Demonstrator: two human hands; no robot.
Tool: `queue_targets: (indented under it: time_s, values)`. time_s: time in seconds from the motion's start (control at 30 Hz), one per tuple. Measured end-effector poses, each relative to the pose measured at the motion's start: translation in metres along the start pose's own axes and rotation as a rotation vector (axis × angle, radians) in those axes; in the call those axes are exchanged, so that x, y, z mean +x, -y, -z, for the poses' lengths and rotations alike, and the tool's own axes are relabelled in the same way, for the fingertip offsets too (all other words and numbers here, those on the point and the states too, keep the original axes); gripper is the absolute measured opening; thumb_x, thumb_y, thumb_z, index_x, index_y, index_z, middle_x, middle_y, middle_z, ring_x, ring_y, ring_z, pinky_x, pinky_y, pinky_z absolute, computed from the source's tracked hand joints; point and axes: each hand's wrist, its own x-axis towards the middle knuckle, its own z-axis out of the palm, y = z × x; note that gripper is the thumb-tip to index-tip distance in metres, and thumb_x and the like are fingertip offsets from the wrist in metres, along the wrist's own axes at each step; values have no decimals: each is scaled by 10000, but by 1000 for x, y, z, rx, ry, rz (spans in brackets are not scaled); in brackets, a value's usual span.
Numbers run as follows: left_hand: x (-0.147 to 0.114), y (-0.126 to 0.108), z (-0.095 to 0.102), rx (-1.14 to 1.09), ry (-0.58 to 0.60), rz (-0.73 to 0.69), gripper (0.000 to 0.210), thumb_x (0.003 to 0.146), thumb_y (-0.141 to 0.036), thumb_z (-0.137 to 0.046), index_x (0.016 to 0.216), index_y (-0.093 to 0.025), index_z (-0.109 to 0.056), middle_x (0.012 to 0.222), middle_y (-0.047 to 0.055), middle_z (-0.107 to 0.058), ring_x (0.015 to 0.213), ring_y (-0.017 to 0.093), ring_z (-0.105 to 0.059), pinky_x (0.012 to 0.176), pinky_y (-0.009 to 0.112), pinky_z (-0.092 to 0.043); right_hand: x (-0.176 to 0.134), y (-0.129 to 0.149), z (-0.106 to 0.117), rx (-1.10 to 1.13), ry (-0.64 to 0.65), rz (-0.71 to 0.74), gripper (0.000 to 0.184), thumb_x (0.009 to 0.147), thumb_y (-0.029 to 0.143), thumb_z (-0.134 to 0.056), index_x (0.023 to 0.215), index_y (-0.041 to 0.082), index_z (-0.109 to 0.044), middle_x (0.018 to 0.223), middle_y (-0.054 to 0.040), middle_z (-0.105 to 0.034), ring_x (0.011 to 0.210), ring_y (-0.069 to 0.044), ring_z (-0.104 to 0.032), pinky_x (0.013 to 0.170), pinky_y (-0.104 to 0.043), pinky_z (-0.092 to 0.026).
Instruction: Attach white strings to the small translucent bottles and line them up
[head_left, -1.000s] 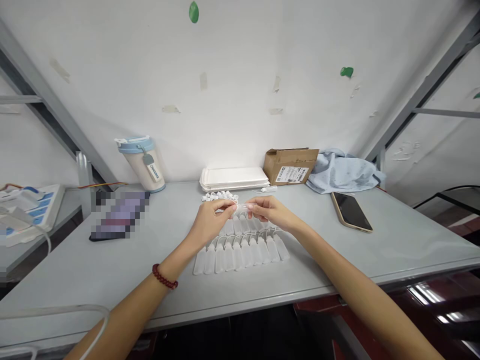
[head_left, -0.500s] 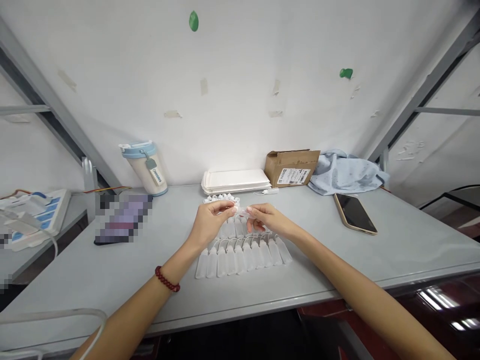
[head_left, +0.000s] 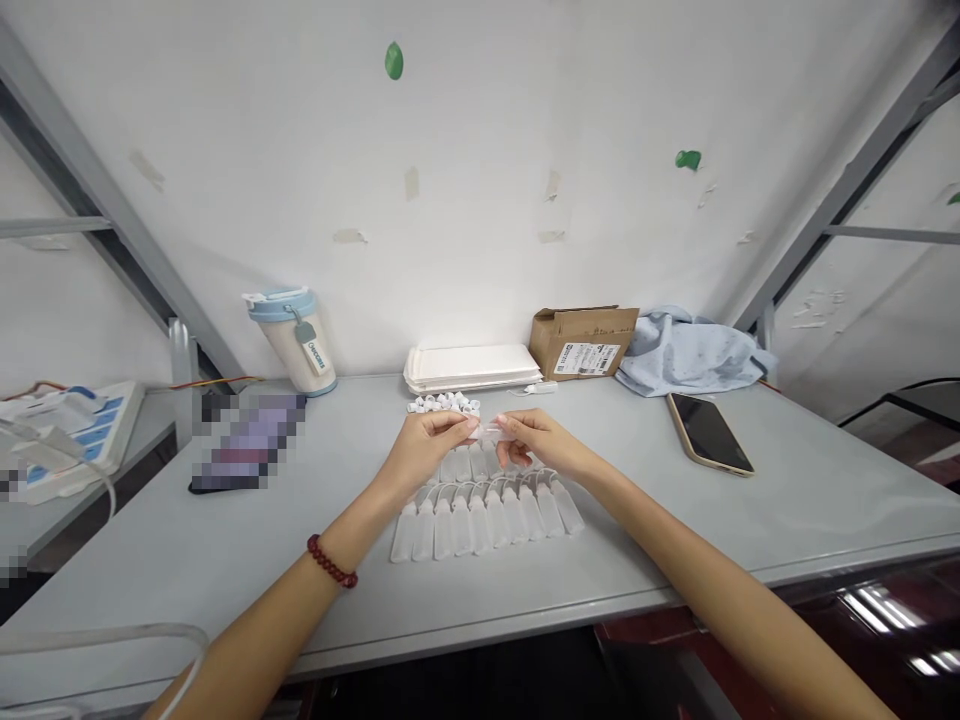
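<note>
Between my two hands is a small translucent plastic bottle (head_left: 491,431), held level above the table. My left hand (head_left: 435,440) pinches its left end; fingertips hide what sits there. My right hand (head_left: 536,436) grips the other end between thumb and finger, the lower fingers curled beneath. Just below lie rows of similar translucent bottles (head_left: 480,525) with thin curved tubes at their tops, the farther row partly covered by my hands. Behind my left fingers is a cluster of small white caps (head_left: 442,403).
On the grey table (head_left: 300,560) a stack of white trays (head_left: 472,366) stands at the wall beside a cardboard box (head_left: 585,343). A blue cloth (head_left: 690,352) and a phone (head_left: 709,432) lie right. At left are a tumbler (head_left: 292,340), a purple pouch-like item (head_left: 251,440) and a power strip (head_left: 90,440).
Both hands stay in nearly the same place, still on the bottle. My left fingers have shifted slightly at its end. The whole view has tilted up a little.
</note>
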Motion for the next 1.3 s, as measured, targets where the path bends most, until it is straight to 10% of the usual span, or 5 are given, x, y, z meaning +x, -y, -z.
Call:
queue_targets:
  time_s: [0.3,0.63,0.93,1.3]
  values:
    - [1,1,3,133,100,175,413,752,-506,-613,636,-111,-648,628,50,-621,533,110,-549,480,227,-478,-1,0,0,-14,-9,-3,457,840,578,-463,719,141,-525,558,1,-565,421,-67,-387,437,-231,-279]
    - [2,3,2,193,56,-75,272,640,-369,-729,805,-155,-705,795,50,-681,628,141,-581,572,276,-537,0,1,-1,5,-21,-54,455,847,577,-448,729,144,-518,478,13,-554,370,-64,-385,407,-220,-290]
    - [0,1,0,237,102,93,465,800,-537,-520,680,-113,-667,608,60,-621,506,120,-548,434,218,-457,-1,3,1,7,-49,-13,453,877,559,-407,724,147,-519,480,14,-537,392,-69,-390,409,-218,-291]
    - [-2,-2,1,306,118,-59,341,768,-473,-579,714,-156,-692,731,54,-682,541,124,-564,505,240,-488,-1,4,3,28,-63,-47,431,858,541,-455,794,134,-580,459,13,-561,342,-60,-365,388,-210,-290]
